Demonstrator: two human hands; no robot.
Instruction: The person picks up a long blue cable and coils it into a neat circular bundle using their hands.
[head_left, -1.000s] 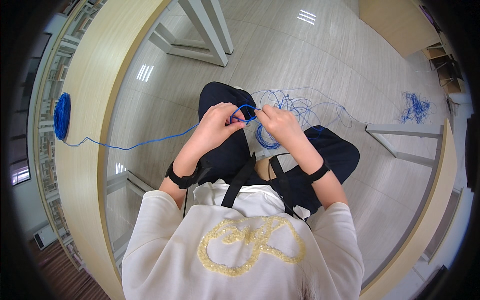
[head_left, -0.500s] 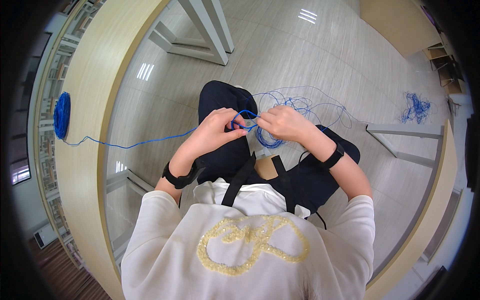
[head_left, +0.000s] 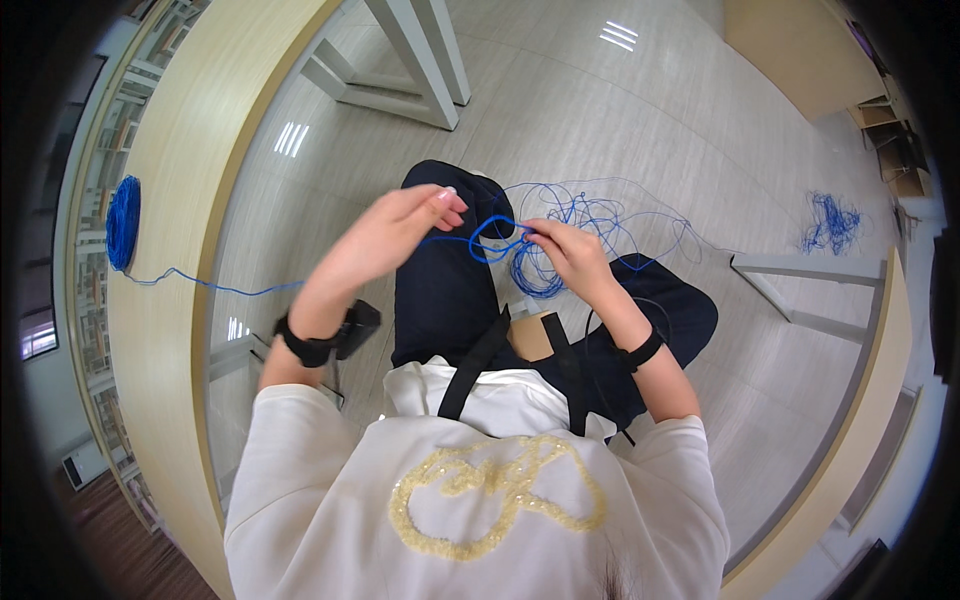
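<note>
My right hand (head_left: 572, 252), at the middle over my lap, pinches a loop of blue cord (head_left: 472, 246) between thumb and fingertips. Off to the loop's left, my left hand (head_left: 415, 218) hovers over my left knee, fingers loosely bent and nothing visible in them. From the loop, the cord passes behind my left forearm and leads to a wound blue bundle (head_left: 124, 222) on the table at the left. Below and beyond my right hand, a loose tangle of the same cord (head_left: 540, 278) lies between my knees and on the floor.
The pale wooden table (head_left: 165, 330) curves along the left side, its grey metal leg (head_left: 415, 60) on the tiled floor. Another cord heap (head_left: 832, 222) lies on the floor at the far right, near a second table (head_left: 880, 340). A black cable (head_left: 590, 318) hangs by my right wrist.
My left hand has come off the cord loop and moved left and up. My right hand keeps its pinch and has shifted slightly right and down.
</note>
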